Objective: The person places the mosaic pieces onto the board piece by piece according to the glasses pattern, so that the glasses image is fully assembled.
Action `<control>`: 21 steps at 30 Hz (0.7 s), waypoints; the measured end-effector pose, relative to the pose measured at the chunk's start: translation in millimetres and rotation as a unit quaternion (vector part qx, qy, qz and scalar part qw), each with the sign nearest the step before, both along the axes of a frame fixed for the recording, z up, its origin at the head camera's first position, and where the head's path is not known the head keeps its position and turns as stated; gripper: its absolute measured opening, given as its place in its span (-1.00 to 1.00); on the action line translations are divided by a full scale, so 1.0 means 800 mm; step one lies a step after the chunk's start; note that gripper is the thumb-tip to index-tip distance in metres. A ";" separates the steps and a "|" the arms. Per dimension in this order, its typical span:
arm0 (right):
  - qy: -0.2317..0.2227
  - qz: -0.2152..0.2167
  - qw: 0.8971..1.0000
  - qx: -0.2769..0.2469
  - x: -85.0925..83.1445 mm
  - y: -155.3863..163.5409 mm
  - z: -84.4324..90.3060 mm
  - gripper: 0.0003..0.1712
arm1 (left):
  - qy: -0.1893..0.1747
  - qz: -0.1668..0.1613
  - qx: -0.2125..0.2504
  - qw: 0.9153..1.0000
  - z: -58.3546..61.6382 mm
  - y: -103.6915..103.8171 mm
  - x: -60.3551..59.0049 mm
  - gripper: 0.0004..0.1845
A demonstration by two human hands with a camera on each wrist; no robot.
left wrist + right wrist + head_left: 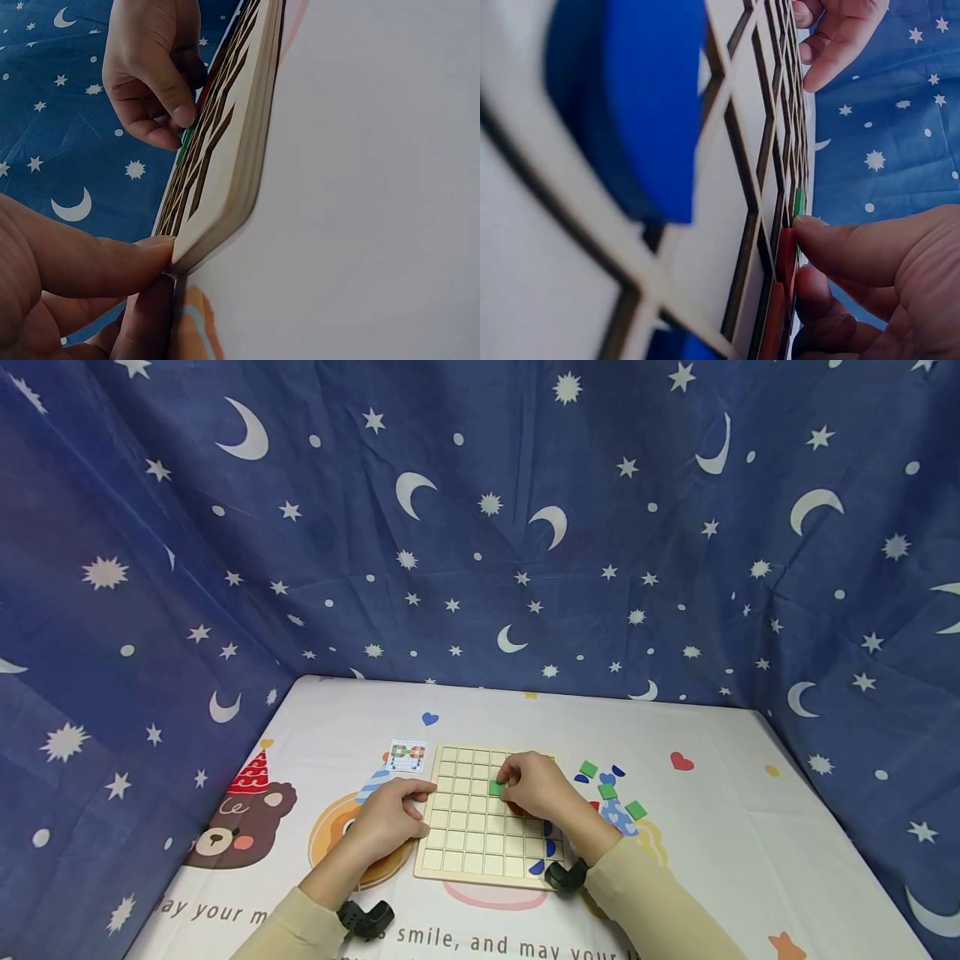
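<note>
A pale wooden grid board lies on the table. My left hand holds its left edge, the thumb at the near corner in the left wrist view. My right hand is over the board's upper right part and pinches a small green square tile at a cell. Red pieces sit in the grid just nearer than that tile, partly hidden by the right hand in the head view. Several blue half-round pieces lie on the board's right side, below the right forearm.
A small pattern card lies beyond the board's left corner. To the right are loose green squares, blue half-rounds and a red piece partly behind the arm. A starry blue curtain encloses the printed tablecloth.
</note>
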State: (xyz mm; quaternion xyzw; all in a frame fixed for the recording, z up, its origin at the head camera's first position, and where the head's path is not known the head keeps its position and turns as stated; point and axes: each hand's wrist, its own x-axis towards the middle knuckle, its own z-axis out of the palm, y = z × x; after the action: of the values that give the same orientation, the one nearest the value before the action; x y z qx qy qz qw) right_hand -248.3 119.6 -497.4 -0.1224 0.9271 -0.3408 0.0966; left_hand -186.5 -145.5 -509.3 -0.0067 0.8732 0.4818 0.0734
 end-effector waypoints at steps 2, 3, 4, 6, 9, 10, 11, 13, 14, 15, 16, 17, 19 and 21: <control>0.002 0.002 1.000 -0.003 0.000 0.001 0.001 -0.83 | 0.000 0.000 0.000 1.000 0.000 0.000 0.000 -0.32; 0.003 0.003 1.000 -0.005 0.001 0.002 0.002 -0.84 | 0.000 0.000 0.000 1.000 -0.001 0.001 -0.001 -0.32; 0.004 0.003 1.000 -0.009 0.002 0.003 0.002 -0.84 | 0.000 0.000 0.001 1.000 -0.001 0.001 -0.001 -0.32; 0.004 0.003 1.000 -0.014 0.004 0.007 0.004 -0.86 | -0.001 -0.001 0.003 1.000 -0.002 0.001 -0.001 -0.32; 0.004 -0.003 1.000 -0.019 0.010 0.015 0.006 -0.89 | -0.001 -0.002 0.003 1.000 -0.003 0.001 -0.002 -0.32; 0.004 -0.005 1.000 -0.019 0.013 0.018 0.007 -0.89 | -0.001 -0.003 0.003 1.000 -0.003 0.001 -0.002 -0.32; 0.003 -0.009 1.000 -0.018 0.016 0.021 0.008 -0.88 | 0.000 -0.003 0.002 1.000 -0.004 0.000 -0.002 -0.32; 0.004 -0.014 1.000 -0.017 0.023 0.028 0.010 -0.86 | 0.000 -0.004 0.000 1.000 -0.004 0.000 -0.002 -0.32; 0.006 -0.017 1.000 -0.016 0.027 0.031 0.011 -0.85 | 0.001 -0.004 0.000 1.000 -0.004 0.000 -0.002 -0.32; 0.007 -0.021 1.000 -0.015 0.031 0.034 0.012 -0.84 | 0.001 -0.005 -0.001 1.000 -0.004 0.000 -0.002 -0.32; 0.007 -0.025 1.000 -0.012 0.035 0.038 0.014 -0.82 | 0.001 -0.005 -0.001 1.000 -0.004 0.000 -0.002 -0.32; 0.007 -0.028 1.000 -0.011 0.039 0.041 0.014 -0.81 | 0.000 -0.004 0.000 1.000 -0.003 0.000 -0.002 -0.32; 0.005 -0.035 0.999 -0.008 0.047 0.048 0.015 -0.79 | 0.000 -0.004 0.002 1.000 -0.002 0.000 -0.002 -0.32; -0.001 -0.045 0.999 -0.005 0.054 0.055 0.015 -0.77 | -0.001 -0.004 0.002 1.000 -0.002 0.000 -0.001 -0.32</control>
State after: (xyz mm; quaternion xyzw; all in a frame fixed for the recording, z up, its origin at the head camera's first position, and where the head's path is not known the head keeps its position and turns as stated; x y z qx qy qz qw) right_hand -204.7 163.9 -485.7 -0.0808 0.9299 -0.3494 0.0815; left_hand -187.6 -145.3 -511.0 -0.0038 0.8719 0.4836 0.0763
